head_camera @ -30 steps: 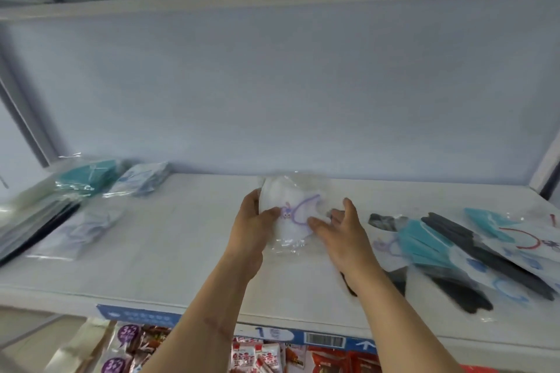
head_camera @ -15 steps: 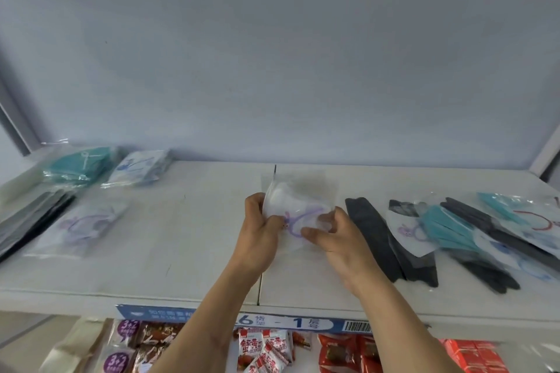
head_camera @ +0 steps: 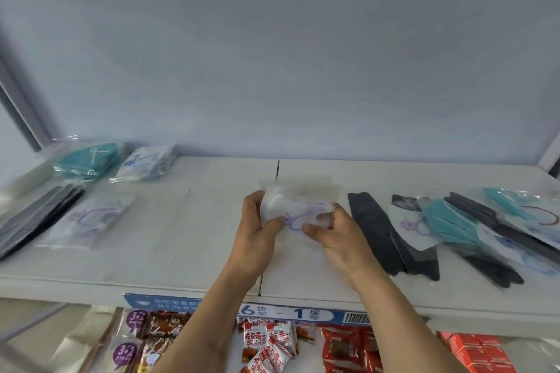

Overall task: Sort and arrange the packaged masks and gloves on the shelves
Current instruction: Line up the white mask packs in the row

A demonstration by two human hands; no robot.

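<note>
The left hand (head_camera: 257, 236) and right hand (head_camera: 336, 236) both pinch a white packaged mask (head_camera: 291, 209) with purple loops, held just above the middle of the white shelf (head_camera: 197, 245). A black mask (head_camera: 375, 233) lies just right of the hands; mixed teal and black packs (head_camera: 472, 227) overlap farther right. Teal packs (head_camera: 88, 157), white packs (head_camera: 145, 160) and a purple-looped pack (head_camera: 88, 218) sit at the left. A pale blue back panel (head_camera: 272, 70) rises behind. Snack packets (head_camera: 266, 345) fill the lower shelf.
</note>
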